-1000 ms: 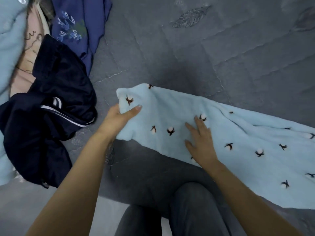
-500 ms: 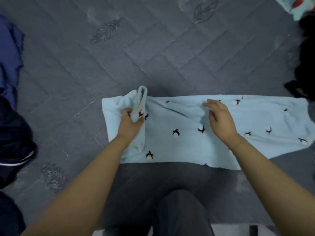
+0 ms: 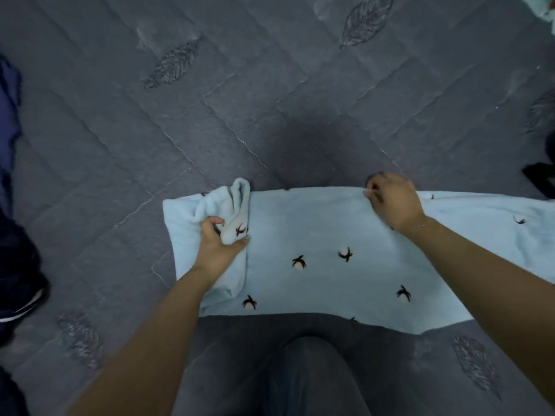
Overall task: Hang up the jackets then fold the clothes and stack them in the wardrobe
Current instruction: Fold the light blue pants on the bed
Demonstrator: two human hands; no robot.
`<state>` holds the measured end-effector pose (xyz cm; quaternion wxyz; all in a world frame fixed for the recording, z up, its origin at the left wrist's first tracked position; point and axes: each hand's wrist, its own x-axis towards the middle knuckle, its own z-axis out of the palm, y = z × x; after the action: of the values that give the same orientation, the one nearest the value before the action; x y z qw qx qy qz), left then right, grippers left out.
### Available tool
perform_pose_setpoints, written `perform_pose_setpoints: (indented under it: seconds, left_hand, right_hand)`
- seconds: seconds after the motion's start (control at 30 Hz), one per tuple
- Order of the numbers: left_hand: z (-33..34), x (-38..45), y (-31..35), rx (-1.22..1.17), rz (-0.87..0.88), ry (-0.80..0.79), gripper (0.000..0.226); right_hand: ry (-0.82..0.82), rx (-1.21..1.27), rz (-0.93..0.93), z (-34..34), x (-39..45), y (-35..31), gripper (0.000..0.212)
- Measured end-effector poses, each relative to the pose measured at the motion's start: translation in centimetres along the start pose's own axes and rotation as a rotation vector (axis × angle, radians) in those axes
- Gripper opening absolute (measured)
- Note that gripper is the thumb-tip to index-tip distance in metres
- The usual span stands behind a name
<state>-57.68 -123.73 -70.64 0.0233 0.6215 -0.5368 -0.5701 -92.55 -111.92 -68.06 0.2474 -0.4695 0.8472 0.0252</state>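
Since half a second ago, your right hand (image 3: 393, 202) has gone from the middle of the garment out to its far edge. Nearest you, your knee (image 3: 312, 373) in grey trousers sits just below the garment's near edge. That pale blue fleece garment (image 3: 324, 232), dotted with small white and dark tufts, lies spread flat across the grey quilted bedcover (image 3: 210, 115). Your left hand (image 3: 220, 243) is curled round a bunched-up fold at the garment's left end, lifting it off the cover. Your right hand's fingers are curled and pinching the far hem. Off to your left lie dark navy clothes (image 3: 16, 265), with something blue (image 3: 9, 115) beyond them at the frame's edge.
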Motion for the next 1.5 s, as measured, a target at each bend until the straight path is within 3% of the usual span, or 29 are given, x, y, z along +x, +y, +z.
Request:
perform_pose_setpoints:
  seconds: [0.07, 0.13, 0.2, 0.3, 0.43, 0.57, 0.67, 0.9, 1.0, 1.1, 1.23, 1.4, 1.5]
  left_hand:
    - [-0.1, -0.3, 0.3, 0.000, -0.005, 0.000, 0.056]
    - [-0.3, -0.8, 0.8, 0.022, -0.007, 0.003, 0.052]
    - [-0.7, -1.6, 1.7, 0.078, 0.012, 0.024, 0.045]
    - [-0.9, -3.3, 3.2, 0.123, 0.094, 0.036, 0.036]
    - [1.1, -6.6, 6.1, 0.067, 0.259, -0.058, 0.037]
    - [6.9, -9.5, 8.7, 0.026, 0.345, -0.193, 0.037]
    - [12.2, -9.4, 10.5, -0.022, 0.352, -0.244, 0.038]
    - [20.0, -4.5, 10.4, 0.086, 0.070, -0.494, 0.044]
    - [21.3, -3.1, 9.7, 0.155, -0.002, -0.452, 0.046]
    - [22.6, -2.6, 9.2, 0.267, -0.024, -0.361, 0.051]
    - [23.0, -2.0, 8.1, 0.306, -0.041, -0.398, 0.061]
    - [22.9, -1.8, 7.6, 0.307, -0.027, -0.415, 0.071]
    - [22.8, -1.9, 7.7, 0.296, -0.023, -0.412, 0.072]
  right_hand:
    - [0.179, 0.030, -0.019, 0.6, -1.1, -1.4, 0.027]
    - [0.308, 0.090, -0.160, 1.5, -2.7, -3.3, 0.037]
    - [0.226, 0.071, -0.315, 3.3, -4.7, -4.8, 0.043]
    - [0.011, 0.056, -0.316, 5.6, -7.2, -5.5, 0.054]
    - [0.134, 0.256, -0.266, 5.1, -10.2, -3.9, 0.051]
    - [0.171, 0.410, -0.076, 3.1, -14.6, -0.6, 0.038]
    - [0.179, 0.393, 0.036, 1.2, -16.4, 3.4, 0.033]
    - [0.252, 0.262, 0.254, -2.4, -12.1, 15.9, 0.045]
    - [0.196, 0.080, 0.310, -3.3, -8.5, 20.4, 0.052]
    - [0.057, -0.109, 0.494, -3.7, -6.3, 24.0, 0.046]
    - [-0.042, -0.216, 0.574, -5.7, -5.1, 28.4, 0.040]
    - [-0.027, -0.144, 0.694, -6.7, -4.2, 30.3, 0.035]
    - [0.006, -0.103, 0.735, -5.6, -4.1, 28.8, 0.043]
